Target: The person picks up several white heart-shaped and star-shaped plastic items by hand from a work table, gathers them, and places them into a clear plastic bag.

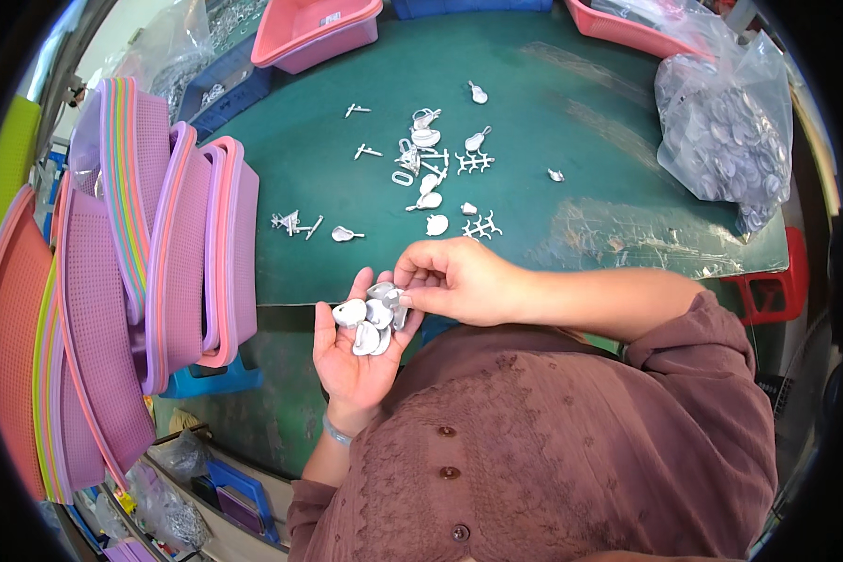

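Observation:
My left hand point(354, 377) is palm up at the near edge of the table, cupping several small rounded silver-grey metal parts point(367, 334). Over its fingers, my right hand point(466, 279) pinches at one such part with thumb and fingertips; the fingers partly hide that part. Just beyond my hands on the green table point(347, 272) lies a loose scatter of metal pieces. Among them are a spoon-shaped piece point(347, 234), a flat round piece point(436, 225), branched pieces point(482, 226) and a small oval ring point(402, 178).
Stacked plastic baskets point(183, 253) in purple, pink and green crowd the left side. A clear bag point(721, 131) of grey metal parts rests at the table's right. Along the far edge stand a pink basin point(318, 37) and a blue crate point(225, 89). A red stool point(779, 276) is at right.

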`<state>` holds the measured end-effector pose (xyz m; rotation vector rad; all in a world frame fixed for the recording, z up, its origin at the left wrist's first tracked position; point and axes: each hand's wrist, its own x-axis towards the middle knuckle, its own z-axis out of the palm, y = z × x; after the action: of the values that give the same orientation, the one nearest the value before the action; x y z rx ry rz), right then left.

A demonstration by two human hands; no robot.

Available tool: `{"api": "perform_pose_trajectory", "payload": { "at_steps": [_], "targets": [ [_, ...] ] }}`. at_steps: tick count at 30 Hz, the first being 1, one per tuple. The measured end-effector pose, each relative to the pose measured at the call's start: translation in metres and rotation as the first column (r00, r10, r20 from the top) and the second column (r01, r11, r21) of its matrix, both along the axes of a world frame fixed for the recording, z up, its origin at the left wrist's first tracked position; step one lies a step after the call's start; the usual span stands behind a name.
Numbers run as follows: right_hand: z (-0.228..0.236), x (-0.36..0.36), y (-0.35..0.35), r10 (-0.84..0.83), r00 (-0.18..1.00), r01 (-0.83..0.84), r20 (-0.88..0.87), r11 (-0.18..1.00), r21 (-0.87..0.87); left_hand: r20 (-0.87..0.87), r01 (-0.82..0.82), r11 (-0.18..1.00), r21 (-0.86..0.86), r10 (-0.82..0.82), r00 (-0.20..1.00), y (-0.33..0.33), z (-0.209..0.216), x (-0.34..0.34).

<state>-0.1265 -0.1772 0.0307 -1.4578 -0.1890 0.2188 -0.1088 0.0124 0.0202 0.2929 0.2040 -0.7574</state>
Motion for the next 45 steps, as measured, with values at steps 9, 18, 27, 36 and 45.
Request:
{"api": "perform_pose_trajectory", "payload": {
  "at_steps": [9, 18, 27, 36, 45],
  "targets": [
    [0.003, 0.099, -0.100, 0.125, 0.890, 0.391, 0.439, 0.287, -0.875, 0.043, 0.027, 0.991, -0.133, -0.021, 0.999, -0.011, -0.004, 0.021],
    [0.001, 0.132, -0.107, 0.374, 0.855, 0.254, 0.360, 0.303, -0.919, 0.009, -0.036, 0.998, -0.049, 0.037, 0.999, 0.000, -0.004, 0.025],
    [-0.005, 0.135, -0.117, 0.462, 0.776, 0.253, 0.429, 0.396, -0.883, 0.014, -0.019, 0.993, -0.119, 0.021, 1.000, 0.006, -0.010, 0.023],
    [0.005, 0.145, -0.118, -0.282, 0.955, 0.198, -0.093, 0.839, -0.507, 0.009, -0.028, 0.995, -0.098, 0.029, 1.000, 0.009, -0.009, 0.019],
    [0.022, 0.136, -0.104, -0.158, 0.931, 0.126, -0.330, 0.985, -0.115, 0.029, -0.048, 0.997, -0.068, 0.050, 0.998, 0.016, -0.009, 0.014]
  ]
}}
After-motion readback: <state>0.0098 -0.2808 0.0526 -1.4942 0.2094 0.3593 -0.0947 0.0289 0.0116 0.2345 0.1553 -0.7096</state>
